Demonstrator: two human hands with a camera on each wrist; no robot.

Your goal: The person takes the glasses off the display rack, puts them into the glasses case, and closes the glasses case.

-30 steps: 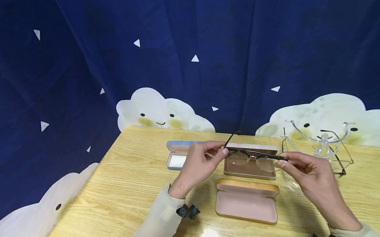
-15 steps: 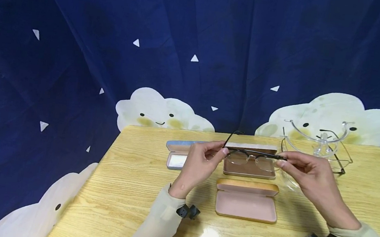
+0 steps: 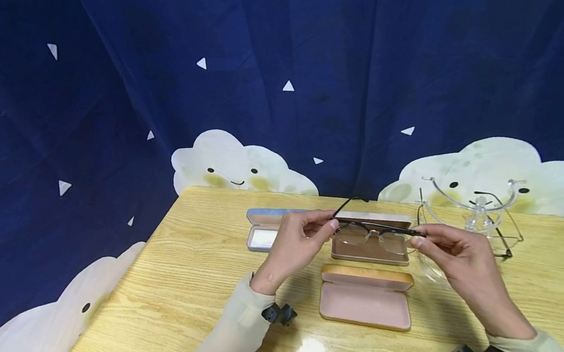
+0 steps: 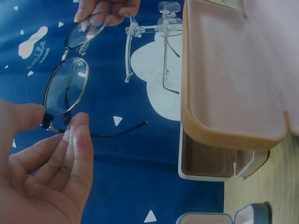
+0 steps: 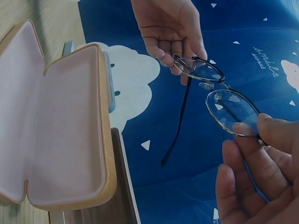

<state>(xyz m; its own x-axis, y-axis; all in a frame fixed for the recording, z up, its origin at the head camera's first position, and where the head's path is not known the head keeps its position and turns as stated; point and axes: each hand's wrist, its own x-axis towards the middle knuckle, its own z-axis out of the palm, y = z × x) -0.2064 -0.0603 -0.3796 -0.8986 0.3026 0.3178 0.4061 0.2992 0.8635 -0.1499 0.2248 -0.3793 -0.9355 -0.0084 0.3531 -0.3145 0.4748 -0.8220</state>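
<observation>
In the head view, eyeglasses with a black browline and thin metal lower rims are held above the cases. My left hand pinches their left end between thumb and fingers. At the opposite end, my right hand pinches the frame near the hinge. One temple sticks out from the left-hand end, as the left wrist view shows. The other temple seems to lie behind the lenses. Below the hands stands an open orange case with pink lining, nothing inside. Behind it, partly covered by the glasses, is an open brown-lined case.
A small blue case lies open at the left with a white item inside, partly hidden by my left hand. A clear display stand bearing other glasses stands at the back right of the wooden table. A blue curtain hangs behind.
Both hands keep their hold on the eyeglasses in nearly the same spot. The raised temple at the left end has tilted slightly to the right.
</observation>
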